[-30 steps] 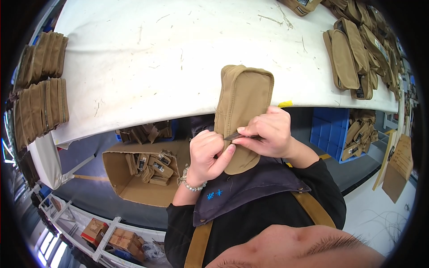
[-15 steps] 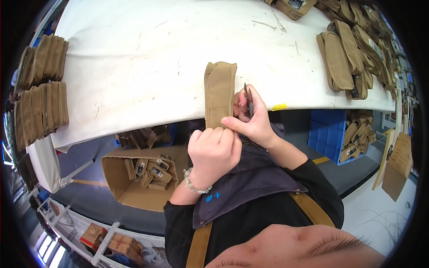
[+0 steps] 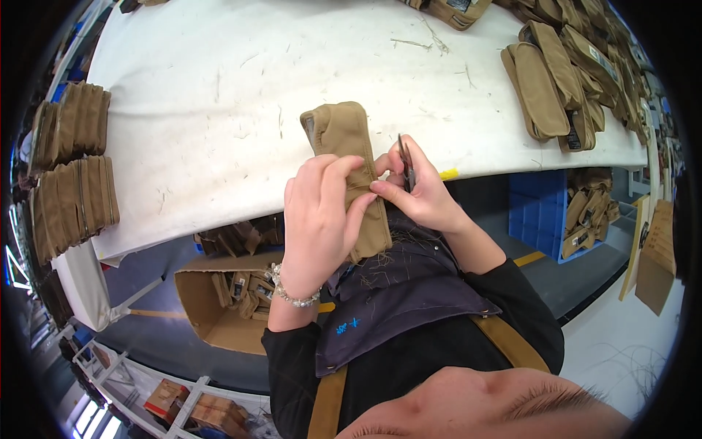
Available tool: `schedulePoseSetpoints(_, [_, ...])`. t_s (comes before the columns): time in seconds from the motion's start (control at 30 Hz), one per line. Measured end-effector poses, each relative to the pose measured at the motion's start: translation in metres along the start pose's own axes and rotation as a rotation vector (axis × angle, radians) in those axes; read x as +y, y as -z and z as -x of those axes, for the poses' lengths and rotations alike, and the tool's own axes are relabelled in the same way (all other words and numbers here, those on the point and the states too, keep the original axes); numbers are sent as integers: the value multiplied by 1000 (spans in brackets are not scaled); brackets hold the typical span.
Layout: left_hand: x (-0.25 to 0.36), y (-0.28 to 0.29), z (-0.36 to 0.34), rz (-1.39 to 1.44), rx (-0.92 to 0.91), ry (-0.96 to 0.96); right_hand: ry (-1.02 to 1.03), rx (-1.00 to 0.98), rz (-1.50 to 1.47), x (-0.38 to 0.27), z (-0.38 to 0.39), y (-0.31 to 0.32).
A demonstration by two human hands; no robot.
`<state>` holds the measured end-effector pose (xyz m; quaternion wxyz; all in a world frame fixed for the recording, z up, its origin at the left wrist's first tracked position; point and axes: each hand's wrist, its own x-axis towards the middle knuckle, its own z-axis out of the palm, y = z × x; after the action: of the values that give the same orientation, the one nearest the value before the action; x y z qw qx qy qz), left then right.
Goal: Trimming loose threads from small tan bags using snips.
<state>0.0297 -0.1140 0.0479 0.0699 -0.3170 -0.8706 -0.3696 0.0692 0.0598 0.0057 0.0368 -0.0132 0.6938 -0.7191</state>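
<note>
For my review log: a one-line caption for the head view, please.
Left hand grips a tan fabric pouch while right hand holds small snips beside it.

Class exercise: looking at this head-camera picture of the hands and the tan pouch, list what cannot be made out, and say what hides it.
- Tips of the small snips: head view, hidden behind the right hand.
- Middle of the tan pouch: covered by the left hand.
- Contents of the cardboard box: too small, partly under the table edge.

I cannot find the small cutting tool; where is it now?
In the head view the thread snips are in the right hand, just right of the tan pouch that the left hand grips, at the white table's near edge.
</note>
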Motion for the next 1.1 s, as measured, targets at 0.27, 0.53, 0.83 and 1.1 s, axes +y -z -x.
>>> schedulePoseSetpoints(0.27, [-8,-19,-7,-89,-81,33,-115,-56,-111,18,-11,11])
schedulePoseSetpoints(0.53, [-22,-25,-10,-68,-119,-17,-166,-19,-66,15,-14,20])
schedulePoseSetpoints(0.83, [-29,-31,-10,4,-95,-15,373,212,1180,-12,-6,35])
schedulePoseSetpoints(1.1, [-31,-32,-9,22,-54,-9,561,196,1325,-12,-4,27])
